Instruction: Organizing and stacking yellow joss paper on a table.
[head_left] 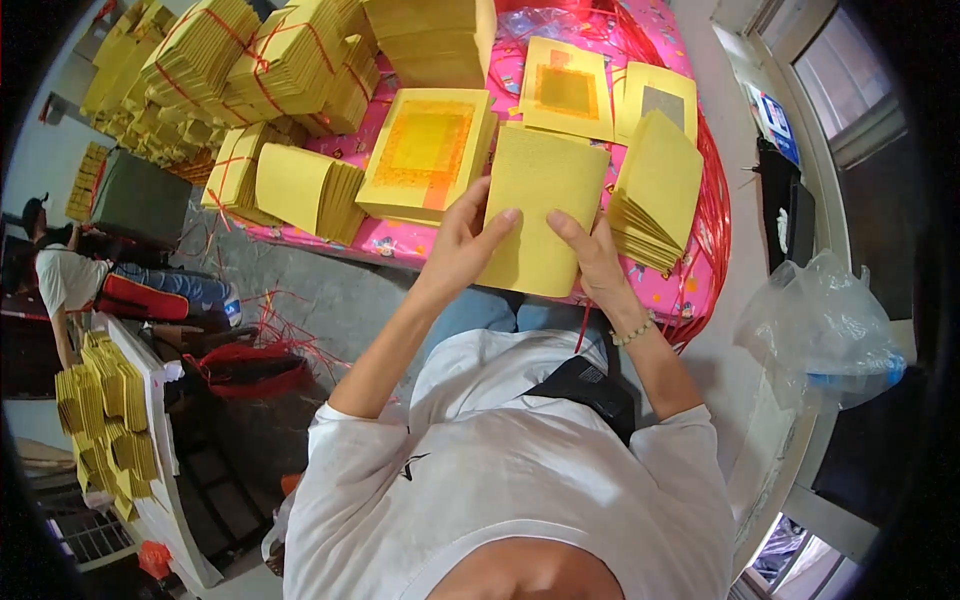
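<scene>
A folded sheet of yellow paper (545, 200), plain on top, is held between my hands at the table's near edge. My left hand (468, 235) grips its left side, thumb lying on top and fingers partly hidden. On the right side, my right hand (592, 255) has its thumb on the face and its other fingers mostly out of sight beneath. Left of the paper is a thick stack of yellow sheets (425, 150) with an orange and gold print on top. Close to my right hand, a fanned pile of folded yellow paper (655, 190) leans on the table.
Red-tied bundles (290, 60) crowd the pink patterned table (385, 240) at far left. Printed sheets (567, 90) lie at the back. Red plastic strands (715, 200) run down the right edge. A clear bag (830, 325) hangs right. Another person (80, 280) is at left.
</scene>
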